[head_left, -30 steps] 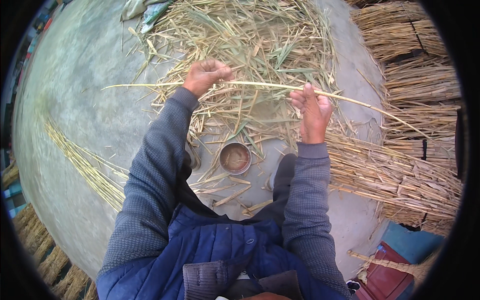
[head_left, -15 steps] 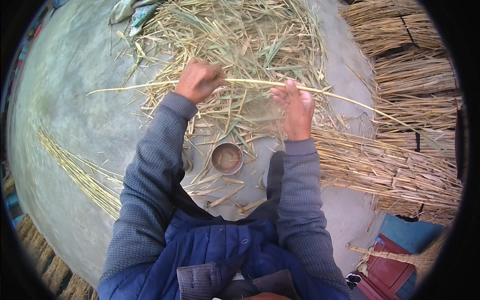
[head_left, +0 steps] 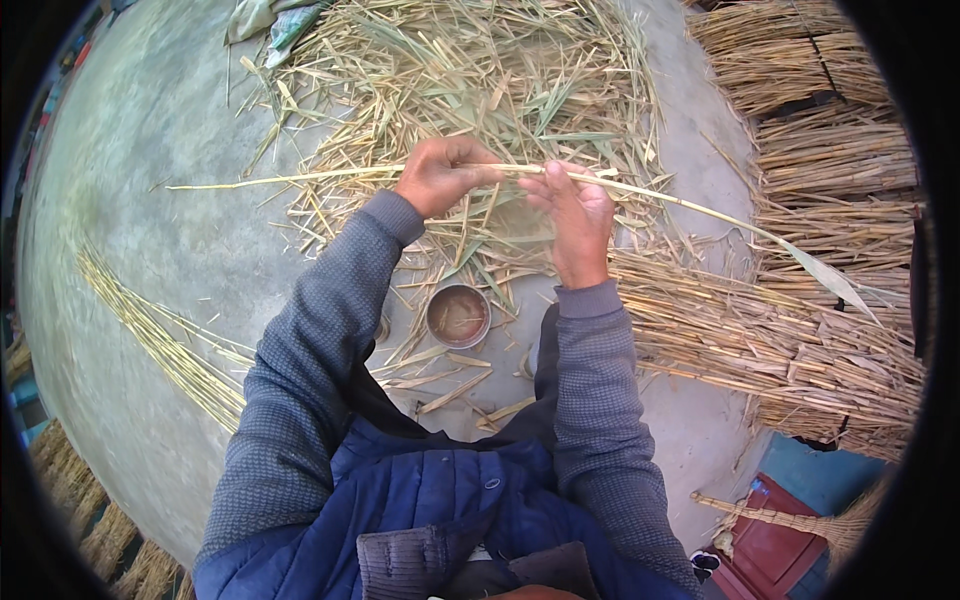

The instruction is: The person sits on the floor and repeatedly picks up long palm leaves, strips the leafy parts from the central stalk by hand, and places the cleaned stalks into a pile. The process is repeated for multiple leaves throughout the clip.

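Observation:
A long, thin yellow-green reed stalk (head_left: pixel 690 205) stretches crosswise in front of me, with a dry leaf hanging off its right end. My left hand (head_left: pixel 448 177) is closed round the stalk left of its middle. Close beside it, my right hand (head_left: pixel 577 215) pinches the same stalk between thumb and fingers. Both hands are above a heap of stripped leaves and husks (head_left: pixel 470 70) on the floor. Whether either hand also holds a small blade cannot be made out.
A round metal bowl (head_left: pixel 458 316) with brownish contents stands between my feet. To the right lies a loose bundle of reeds (head_left: pixel 740 320), with tied bundles (head_left: pixel 830 150) beyond it. Thin peeled stalks (head_left: pixel 165 340) lie at left. A broom (head_left: pixel 780 515) rests at lower right.
My left hand has slid right and slightly nearer, close to my right hand. My right hand has shifted a little left. The leaf at the stalk's right end now shows more broadly.

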`<state>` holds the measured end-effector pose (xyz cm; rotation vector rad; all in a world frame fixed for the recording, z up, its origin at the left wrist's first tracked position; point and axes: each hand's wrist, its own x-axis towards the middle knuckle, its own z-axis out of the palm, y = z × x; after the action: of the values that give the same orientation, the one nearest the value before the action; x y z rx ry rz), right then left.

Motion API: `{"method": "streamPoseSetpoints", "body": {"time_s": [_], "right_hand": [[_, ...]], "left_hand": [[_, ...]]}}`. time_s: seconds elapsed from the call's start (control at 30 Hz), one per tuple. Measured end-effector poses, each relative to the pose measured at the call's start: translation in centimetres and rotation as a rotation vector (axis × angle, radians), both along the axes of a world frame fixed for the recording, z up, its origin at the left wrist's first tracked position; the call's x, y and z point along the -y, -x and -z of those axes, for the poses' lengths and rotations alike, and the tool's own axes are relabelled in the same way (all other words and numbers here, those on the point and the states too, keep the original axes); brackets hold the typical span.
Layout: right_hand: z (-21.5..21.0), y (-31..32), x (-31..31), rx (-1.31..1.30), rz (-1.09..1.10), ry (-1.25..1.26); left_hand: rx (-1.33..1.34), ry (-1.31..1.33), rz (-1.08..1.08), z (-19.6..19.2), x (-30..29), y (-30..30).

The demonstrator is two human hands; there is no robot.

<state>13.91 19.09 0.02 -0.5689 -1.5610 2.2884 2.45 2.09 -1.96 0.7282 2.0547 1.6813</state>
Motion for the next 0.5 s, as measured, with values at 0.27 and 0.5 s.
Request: {"method": "streamPoseSetpoints", "body": {"time_s": [0.27, 0.5], "right_hand": [[0.5, -0.7, -1.8, 0.061, 0.141, 0.007], [0.9, -1.1, -2.9, 0.012, 0.080, 0.043]], "left_hand": [[0.160, -0.397, -0.356, -3.0, 5.5, 4.9], [0.367, -0.774, -0.410, -3.1, 9.4, 6.6]]}}
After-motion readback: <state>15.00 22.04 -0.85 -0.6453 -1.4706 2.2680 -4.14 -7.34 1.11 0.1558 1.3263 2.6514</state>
